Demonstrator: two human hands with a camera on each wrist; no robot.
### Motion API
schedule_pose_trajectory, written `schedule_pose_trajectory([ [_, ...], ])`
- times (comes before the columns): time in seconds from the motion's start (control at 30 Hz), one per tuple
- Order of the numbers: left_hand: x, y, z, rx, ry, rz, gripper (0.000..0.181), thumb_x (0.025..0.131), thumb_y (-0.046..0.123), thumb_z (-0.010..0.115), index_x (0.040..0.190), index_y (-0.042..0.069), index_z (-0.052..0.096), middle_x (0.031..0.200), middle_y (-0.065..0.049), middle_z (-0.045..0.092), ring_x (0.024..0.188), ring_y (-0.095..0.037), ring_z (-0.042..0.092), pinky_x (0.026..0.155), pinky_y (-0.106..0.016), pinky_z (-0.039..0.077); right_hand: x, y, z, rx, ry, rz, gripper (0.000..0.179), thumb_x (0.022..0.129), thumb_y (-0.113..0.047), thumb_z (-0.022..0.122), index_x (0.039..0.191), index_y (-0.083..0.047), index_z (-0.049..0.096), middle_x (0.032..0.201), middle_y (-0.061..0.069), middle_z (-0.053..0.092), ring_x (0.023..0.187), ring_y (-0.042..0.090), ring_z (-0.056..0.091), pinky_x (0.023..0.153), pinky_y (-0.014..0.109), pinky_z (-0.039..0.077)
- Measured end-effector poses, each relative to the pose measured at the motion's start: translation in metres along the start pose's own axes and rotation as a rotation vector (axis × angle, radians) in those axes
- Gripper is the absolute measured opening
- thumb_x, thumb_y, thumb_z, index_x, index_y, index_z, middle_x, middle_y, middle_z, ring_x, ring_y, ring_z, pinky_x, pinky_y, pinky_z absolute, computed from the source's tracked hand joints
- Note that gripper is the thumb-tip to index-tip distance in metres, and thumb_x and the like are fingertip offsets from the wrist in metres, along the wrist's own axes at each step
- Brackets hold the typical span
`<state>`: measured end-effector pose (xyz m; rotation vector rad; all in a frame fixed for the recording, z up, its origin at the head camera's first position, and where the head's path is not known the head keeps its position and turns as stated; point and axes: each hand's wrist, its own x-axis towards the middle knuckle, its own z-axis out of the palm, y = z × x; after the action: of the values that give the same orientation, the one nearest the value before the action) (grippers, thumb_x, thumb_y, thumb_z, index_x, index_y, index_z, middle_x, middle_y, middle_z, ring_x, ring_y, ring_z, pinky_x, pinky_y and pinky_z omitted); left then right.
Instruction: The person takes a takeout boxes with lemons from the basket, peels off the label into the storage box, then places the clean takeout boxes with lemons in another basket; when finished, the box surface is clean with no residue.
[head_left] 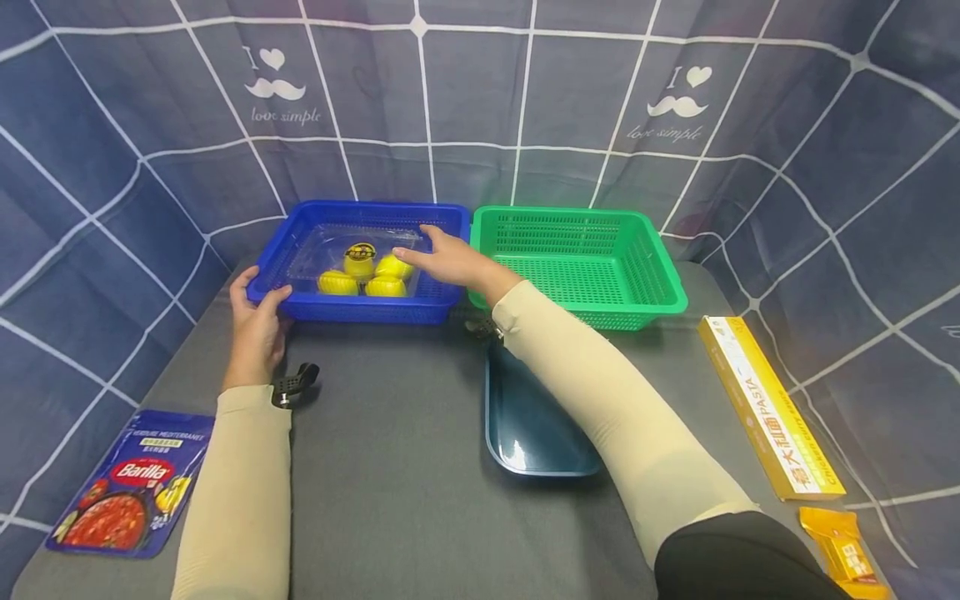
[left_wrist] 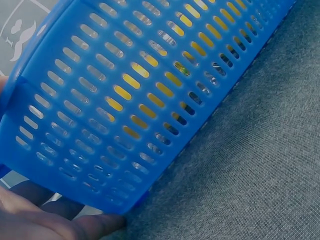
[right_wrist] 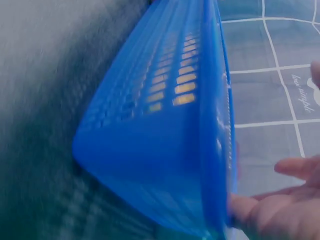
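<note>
A blue plastic basket (head_left: 360,310) stands at the back left. In it lies a clear plastic box (head_left: 307,250) with several ridged yellow pieces (head_left: 337,283) and a round black-and-yellow label (head_left: 360,252). My left hand (head_left: 257,321) grips the basket's front left corner; in the left wrist view its fingers (left_wrist: 95,225) reach round the lower corner. Over the basket's right part is my right hand (head_left: 450,257), fingers spread and extended, pinching nothing. The right wrist view has that hand (right_wrist: 285,205) beside the basket's rim, where contact is unclear.
A green basket (head_left: 630,310) stands right of the blue one. A dark blue tray (head_left: 532,425) lies in front, partly under my right forearm. A Barilla pouch (head_left: 131,487) lies at the left, a yellow pasta box (head_left: 772,408) and an orange packet (head_left: 847,550) at the right.
</note>
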<state>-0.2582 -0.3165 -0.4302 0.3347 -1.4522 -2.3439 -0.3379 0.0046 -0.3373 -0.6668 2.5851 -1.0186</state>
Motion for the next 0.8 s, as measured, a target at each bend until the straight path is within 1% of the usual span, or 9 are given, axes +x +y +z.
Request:
schedule_pose_trajectory([
  [0.13,0.000,0.001,-0.001,0.023,-0.004,-0.002,0.067,0.100,0.003,0.071,0.150,0.032,0.038,0.158,-0.008,0.034,0.137,-0.030,0.048,0.107,-0.043,0.047,0.005,-0.004,0.009,0.152,-0.008,0.079,0.097,0.100,-0.068,0.057,0.170,-0.015,0.017,0.174,0.006,0.019,0.156,0.025,0.023,0.122,0.043,0.025],
  [0.23,0.000,0.000,-0.001,0.014,-0.009,-0.005,0.068,0.100,0.004,0.072,0.150,0.033,0.037,0.160,-0.008,0.033,0.140,-0.029,0.045,0.113,-0.046,0.039,0.008,-0.008,0.017,0.299,-0.026,0.125,0.095,0.100,-0.060,0.064,0.170,-0.016,0.017,0.173,0.007,0.019,0.153,0.030,0.028,0.119,0.051,0.031],
  [0.3,0.000,-0.001,-0.002,0.009,-0.008,-0.009,0.068,0.100,0.003,0.071,0.151,0.032,0.037,0.160,-0.008,0.032,0.142,-0.029,0.043,0.115,-0.048,0.036,0.011,-0.009,0.024,0.385,-0.045,0.157,0.094,0.101,-0.056,0.067,0.170,-0.018,0.016,0.173,0.008,0.018,0.152,0.032,0.031,0.117,0.057,0.034],
  [0.4,-0.002,-0.002,-0.003,-0.004,0.003,-0.017,0.067,0.101,0.001,0.069,0.150,0.032,0.037,0.159,-0.008,0.033,0.143,-0.030,0.042,0.116,-0.049,0.034,0.015,-0.009,0.034,0.467,-0.054,0.200,0.093,0.100,-0.050,0.070,0.171,-0.021,0.015,0.174,0.009,0.017,0.151,0.033,0.032,0.115,0.063,0.034],
  [0.47,-0.004,-0.002,-0.004,0.003,0.008,-0.016,0.066,0.102,0.001,0.068,0.151,0.032,0.037,0.158,-0.008,0.033,0.142,-0.030,0.042,0.116,-0.050,0.033,0.018,-0.009,0.039,0.493,-0.044,0.206,0.092,0.101,-0.047,0.071,0.170,-0.023,0.017,0.174,0.008,0.018,0.152,0.033,0.031,0.116,0.064,0.031],
  [0.57,-0.004,-0.001,-0.004,0.003,0.008,-0.008,0.067,0.101,0.002,0.069,0.152,0.032,0.037,0.158,-0.007,0.034,0.142,-0.029,0.042,0.117,-0.050,0.032,0.023,-0.010,0.043,0.548,-0.028,0.191,0.087,0.102,-0.041,0.072,0.170,-0.023,0.020,0.173,0.010,0.018,0.152,0.034,0.030,0.118,0.063,0.027],
  [0.7,-0.002,0.000,-0.004,0.019,-0.002,-0.008,0.069,0.101,0.005,0.071,0.153,0.033,0.036,0.160,-0.007,0.033,0.143,-0.029,0.041,0.118,-0.050,0.032,0.030,-0.010,0.043,0.645,-0.063,0.201,0.083,0.104,-0.032,0.070,0.170,-0.027,0.021,0.175,0.007,0.011,0.155,0.033,0.023,0.120,0.060,0.022],
  [0.8,0.000,-0.001,-0.003,0.029,-0.008,-0.005,0.069,0.101,0.005,0.071,0.154,0.033,0.036,0.161,-0.008,0.033,0.143,-0.030,0.041,0.117,-0.050,0.033,0.034,-0.009,0.042,0.706,-0.087,0.232,0.081,0.106,-0.026,0.068,0.170,-0.030,0.020,0.175,0.005,0.010,0.156,0.033,0.019,0.120,0.059,0.023],
])
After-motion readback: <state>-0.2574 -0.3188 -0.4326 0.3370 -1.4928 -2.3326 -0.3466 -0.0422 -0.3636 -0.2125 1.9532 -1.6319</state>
